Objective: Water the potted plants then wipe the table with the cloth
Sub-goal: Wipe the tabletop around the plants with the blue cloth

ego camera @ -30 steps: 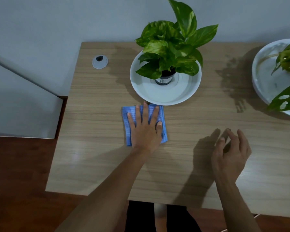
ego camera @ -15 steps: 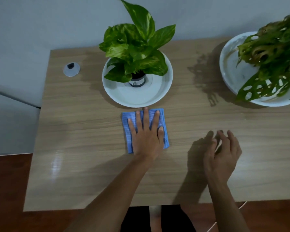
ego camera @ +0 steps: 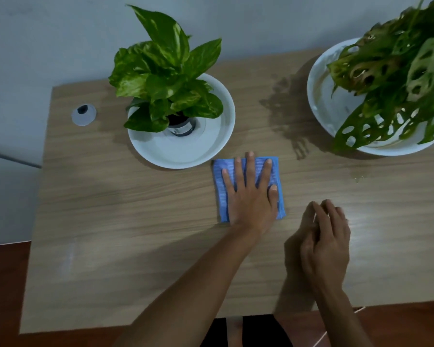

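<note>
Wiping is under way: the left hand (ego camera: pixel 251 196) presses flat, fingers spread, on the blue cloth (ego camera: pixel 248 187) just near-right of the left plant's saucer (ego camera: pixel 186 151). The right hand (ego camera: pixel 326 241) hovers loosely curled, holding nothing. Next, I'd say, slide the cloth right toward the droplets (ego camera: pixel 358 175) on the table (ego camera: pixel 135 221), clearing both 2 saucers.
</note>
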The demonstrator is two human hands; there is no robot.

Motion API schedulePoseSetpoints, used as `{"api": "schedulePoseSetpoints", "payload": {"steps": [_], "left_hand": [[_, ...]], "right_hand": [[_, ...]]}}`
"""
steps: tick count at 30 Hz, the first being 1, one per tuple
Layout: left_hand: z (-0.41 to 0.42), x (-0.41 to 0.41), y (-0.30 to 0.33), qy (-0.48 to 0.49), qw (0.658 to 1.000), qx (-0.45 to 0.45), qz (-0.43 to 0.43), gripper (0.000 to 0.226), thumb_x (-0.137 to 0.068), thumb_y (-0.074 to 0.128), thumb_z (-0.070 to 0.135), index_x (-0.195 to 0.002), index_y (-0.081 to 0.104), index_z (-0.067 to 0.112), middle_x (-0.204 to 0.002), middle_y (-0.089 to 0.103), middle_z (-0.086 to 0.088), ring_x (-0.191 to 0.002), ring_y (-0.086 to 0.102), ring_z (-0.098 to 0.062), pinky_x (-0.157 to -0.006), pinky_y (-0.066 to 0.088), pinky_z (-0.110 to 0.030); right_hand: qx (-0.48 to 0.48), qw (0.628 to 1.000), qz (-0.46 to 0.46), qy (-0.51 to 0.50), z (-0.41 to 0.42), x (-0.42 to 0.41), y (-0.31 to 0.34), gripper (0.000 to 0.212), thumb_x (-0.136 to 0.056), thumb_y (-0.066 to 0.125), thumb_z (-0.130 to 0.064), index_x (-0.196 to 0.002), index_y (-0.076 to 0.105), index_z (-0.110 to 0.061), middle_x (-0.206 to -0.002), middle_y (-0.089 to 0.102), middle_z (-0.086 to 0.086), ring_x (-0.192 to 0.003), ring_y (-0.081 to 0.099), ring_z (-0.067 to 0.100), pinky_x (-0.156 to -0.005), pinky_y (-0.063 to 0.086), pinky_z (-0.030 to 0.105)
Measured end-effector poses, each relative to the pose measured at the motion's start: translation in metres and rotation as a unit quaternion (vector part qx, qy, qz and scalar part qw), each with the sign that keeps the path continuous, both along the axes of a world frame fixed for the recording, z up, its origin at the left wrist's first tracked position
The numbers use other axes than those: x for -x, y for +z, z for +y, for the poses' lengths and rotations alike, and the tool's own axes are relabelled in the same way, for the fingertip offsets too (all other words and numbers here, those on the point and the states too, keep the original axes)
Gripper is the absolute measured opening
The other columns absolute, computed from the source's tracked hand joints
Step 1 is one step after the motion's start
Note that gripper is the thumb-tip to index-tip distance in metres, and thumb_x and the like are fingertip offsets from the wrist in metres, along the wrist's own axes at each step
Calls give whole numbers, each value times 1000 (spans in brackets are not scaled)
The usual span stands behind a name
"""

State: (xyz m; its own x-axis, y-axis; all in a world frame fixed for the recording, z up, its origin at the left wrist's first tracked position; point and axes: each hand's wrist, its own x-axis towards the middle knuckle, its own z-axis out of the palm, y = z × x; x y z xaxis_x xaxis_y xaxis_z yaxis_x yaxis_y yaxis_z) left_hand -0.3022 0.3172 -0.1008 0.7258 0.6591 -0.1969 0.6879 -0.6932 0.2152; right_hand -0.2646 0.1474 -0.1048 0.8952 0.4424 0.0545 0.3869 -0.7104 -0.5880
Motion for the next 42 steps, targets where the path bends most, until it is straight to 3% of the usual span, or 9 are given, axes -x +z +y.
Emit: {"api": "schedulePoseSetpoints", "payload": {"steps": [7,10,13,15,17,20,25,33,42], "left_hand": [[-26,-49,4,-32,999,17,8,58,-107,13,50,-156,-14,32,-168,-22,-7,-153,-25,-32,-118,-20,-61],[-23,-47,17,-33,997,72,-14,55,-101,-7,53,-153,-13,34,-167,-24,-5,-153,-26,-27,-118,-25,-55],[-15,-31,30,6,985,118,-129,65,-105,0,50,-161,16,20,-169,1,-10,-157,-7,-25,-122,-21,-43],[-7,-10,28,33,975,91,-199,65,-104,19,43,-153,42,6,-165,25,-16,-156,12,-29,-127,-7,-45],[4,16,20,51,970,46,-233,62,-105,27,40,-146,50,1,-160,37,-18,-153,25,-32,-127,7,-50],[18,48,3,76,970,1,-230,57,-105,30,34,-144,51,-2,-157,41,-19,-149,33,-35,-125,14,-52],[26,61,1,61,969,-40,-236,57,-102,36,29,-145,49,-6,-158,39,-21,-149,33,-32,-125,12,-45],[18,18,4,7,980,-7,-201,64,-103,30,38,-149,42,-5,-162,31,-22,-152,26,-33,-125,16,-50],[10,-37,7,-25,989,4,-149,72,-100,19,43,-158,24,1,-168,17,-14,-157,11,-24,-127,-1,-37]], "right_hand": [[-4,999,27,26,-21,-23,10,55,-98,34,-30,-143,56,-8,-154,51,12,-140,46,31,-114,40,51],[-14,998,52,-12,-12,-26,22,51,-100,38,-34,-140,58,-10,-156,49,10,-142,44,30,-113,39,52],[-31,999,-12,13,11,-33,30,42,-101,45,-26,-136,59,-7,-155,47,16,-146,37,32,-115,35,50],[-44,997,-54,42,35,-40,26,39,-102,48,-23,-135,59,-5,-154,48,19,-148,35,33,-119,34,51],[-67,993,-74,67,68,-44,24,41,-102,50,-25,-136,59,-5,-152,49,21,-147,37,36,-119,35,53],[-36,986,-96,132,113,-48,15,47,-101,49,-33,-140,59,-7,-155,47,22,-147,37,42,-121,32,56],[147,971,-45,182,127,-39,-4,64,-105,24,-58,-163,24,-32,-173,11,8,-160,2,30,-129,-3,46],[146,978,-54,142,102,-53,-1,62,-106,27,-58,-162,28,-32,-173,16,6,-160,7,27,-130,1,47],[153,976,-58,145,82,-83,-5,66,-104,17,-60,-163,23,-32,-173,13,9,-160,8,32,-130,2,47]]}}
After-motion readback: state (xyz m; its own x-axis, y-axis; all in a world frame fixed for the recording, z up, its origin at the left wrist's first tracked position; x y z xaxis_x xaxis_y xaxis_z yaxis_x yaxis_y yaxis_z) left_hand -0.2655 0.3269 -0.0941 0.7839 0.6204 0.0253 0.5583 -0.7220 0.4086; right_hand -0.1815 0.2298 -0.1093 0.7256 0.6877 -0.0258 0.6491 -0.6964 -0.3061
